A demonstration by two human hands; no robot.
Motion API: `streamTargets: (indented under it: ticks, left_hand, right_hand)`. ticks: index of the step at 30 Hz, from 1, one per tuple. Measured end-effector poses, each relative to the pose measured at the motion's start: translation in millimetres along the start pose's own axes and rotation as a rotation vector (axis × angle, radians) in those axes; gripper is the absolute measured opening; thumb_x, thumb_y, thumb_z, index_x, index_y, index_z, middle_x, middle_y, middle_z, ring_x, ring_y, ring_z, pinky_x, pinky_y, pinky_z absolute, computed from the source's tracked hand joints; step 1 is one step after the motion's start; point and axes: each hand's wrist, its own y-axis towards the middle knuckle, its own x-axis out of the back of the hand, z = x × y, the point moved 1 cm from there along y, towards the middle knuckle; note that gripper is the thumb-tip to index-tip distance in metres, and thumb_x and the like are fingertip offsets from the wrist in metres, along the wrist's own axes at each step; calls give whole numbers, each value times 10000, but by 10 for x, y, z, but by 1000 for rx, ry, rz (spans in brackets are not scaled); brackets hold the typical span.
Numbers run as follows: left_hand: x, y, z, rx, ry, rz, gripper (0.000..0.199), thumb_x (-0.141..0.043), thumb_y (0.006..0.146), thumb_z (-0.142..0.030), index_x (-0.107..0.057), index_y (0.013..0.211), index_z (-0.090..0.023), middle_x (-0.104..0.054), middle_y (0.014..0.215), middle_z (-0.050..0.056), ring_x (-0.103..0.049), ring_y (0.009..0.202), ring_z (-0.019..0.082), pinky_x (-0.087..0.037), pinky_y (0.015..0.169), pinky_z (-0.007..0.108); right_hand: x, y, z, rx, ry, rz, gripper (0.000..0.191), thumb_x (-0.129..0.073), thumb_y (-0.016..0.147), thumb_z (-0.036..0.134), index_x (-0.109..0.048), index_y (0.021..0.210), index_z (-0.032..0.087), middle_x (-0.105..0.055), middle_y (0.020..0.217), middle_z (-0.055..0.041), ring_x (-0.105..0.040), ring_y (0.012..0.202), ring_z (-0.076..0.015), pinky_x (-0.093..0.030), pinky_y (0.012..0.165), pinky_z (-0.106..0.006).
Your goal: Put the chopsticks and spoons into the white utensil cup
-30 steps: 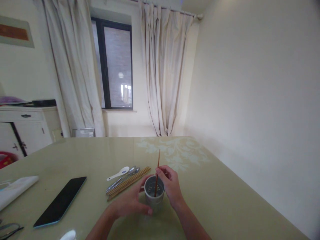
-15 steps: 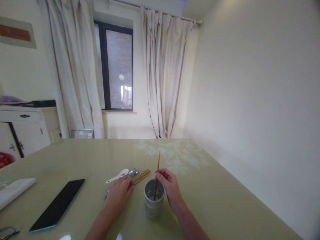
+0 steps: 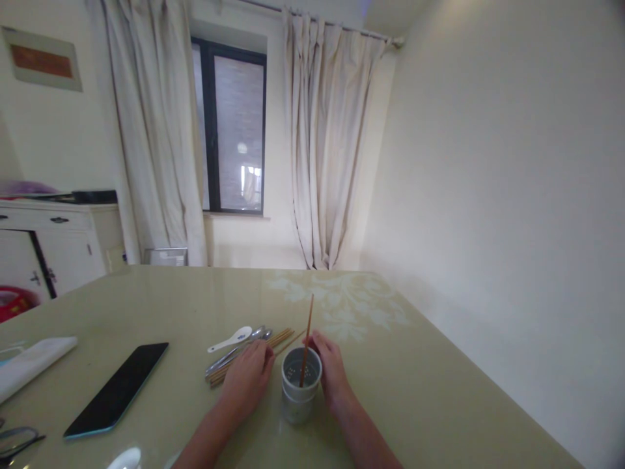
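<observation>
A grey utensil holder (image 3: 299,404) with a perforated bottom stands upright between my hands. One reddish-brown chopstick (image 3: 308,326) leans inside it, rising above the rim. My right hand (image 3: 332,368) is curled at the holder's right rim, fingertips close to that chopstick and to the tip of a lighter one; its exact grip is partly hidden. My left hand (image 3: 250,371) is closed, its fingertips on the lighter chopstick (image 3: 291,342), which slants toward the right hand. Beneath and behind the left hand lie a bundle of chopsticks (image 3: 280,337), metal spoons (image 3: 261,333) and a white spoon (image 3: 239,336).
A black tablet or phone (image 3: 120,387) lies to the left, with a white packet (image 3: 36,365) beyond it. Glasses (image 3: 19,440) and a white shiny object (image 3: 125,458) are near the front left. A wall (image 3: 488,228) borders the table's right side.
My left hand has shifted right, drawing one chopstick away from the bundle and uncovering more utensils. My right hand has lowered slightly beside the holder; the reddish-brown chopstick still leans inside.
</observation>
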Motion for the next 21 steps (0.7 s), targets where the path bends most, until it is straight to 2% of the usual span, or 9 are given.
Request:
streamTargets:
  ticks: [3, 7, 10, 12, 14, 17, 19, 21]
  left_hand:
    - [-62, -13, -118, 25, -179, -2, 266, -395, 1040, -366, -633, 1014, -250, -788, 1011, 91, -752, 946, 274, -543, 836, 382]
    - [-98, -26, -240, -100, -406, -40, 206, -505, 981, -338, -690, 1015, -254, -801, 1027, 82, -746, 928, 270, -573, 844, 395]
    - [-88, -26, -286, -176, -513, -32, 219, -566, 945, -308, -746, 1051, -244, -807, 1073, 96, -753, 981, 275, -593, 888, 412]
    - [-74, -24, -304, -188, -548, -41, 252, -570, 971, -359, -763, 1080, -238, -807, 1116, 114, -756, 1039, 288, -600, 935, 438]
    - [-57, -29, -317, -150, -572, -96, 335, -530, 1019, -456, -760, 1129, -240, -800, 1175, 125, -750, 1101, 297, -594, 996, 471]
    - [-36, -62, -338, -54, -643, -201, 482, -412, 1081, -579, -719, 1239, -243, -778, 1268, 126, -723, 1204, 291, -553, 1098, 502]
    - [-31, -100, -360, -31, -703, -214, 537, -365, 1094, -619, -675, 1323, -246, -752, 1343, 126, -693, 1274, 285, -525, 1143, 506]
    - [-38, -142, -389, -54, -762, -179, 606, -332, 1086, -667, -614, 1417, -245, -708, 1426, 141, -660, 1330, 292, -513, 1158, 508]
  right_hand:
    - [-2, -1, -73, -46, -38, 44, 526, -910, 668, 681, -814, 744, 170, -723, 669, -25, -639, 635, -194, -483, 605, -284]
    - [-23, -5, -84, -59, -3, 123, 477, -960, 634, 600, -819, 776, 167, -750, 681, -28, -663, 629, -196, -500, 629, -291]
    - [-25, 12, -68, -45, -1, 123, 510, -969, 611, 617, -814, 801, 170, -770, 695, -41, -704, 656, -226, -538, 649, -320]
    - [-11, 39, -46, -12, -8, 114, 534, -953, 630, 645, -807, 828, 170, -794, 748, -58, -729, 689, -237, -559, 660, -328]
    - [28, 77, 7, 41, 5, 55, 558, -927, 660, 677, -786, 865, 177, -813, 813, -70, -748, 712, -233, -579, 680, -329]
    - [158, 133, 181, 176, 22, -146, 577, -870, 722, 722, -721, 906, 196, -818, 846, -71, -760, 730, -217, -595, 704, -325]
    - [276, 149, 347, 290, 12, -279, 565, -816, 791, 730, -675, 943, 205, -819, 853, -70, -759, 734, -208, -597, 714, -323]
    - [386, 145, 513, 381, 21, -397, 561, -774, 837, 731, -640, 996, 210, -808, 823, -48, -740, 690, -193, -586, 693, -316]
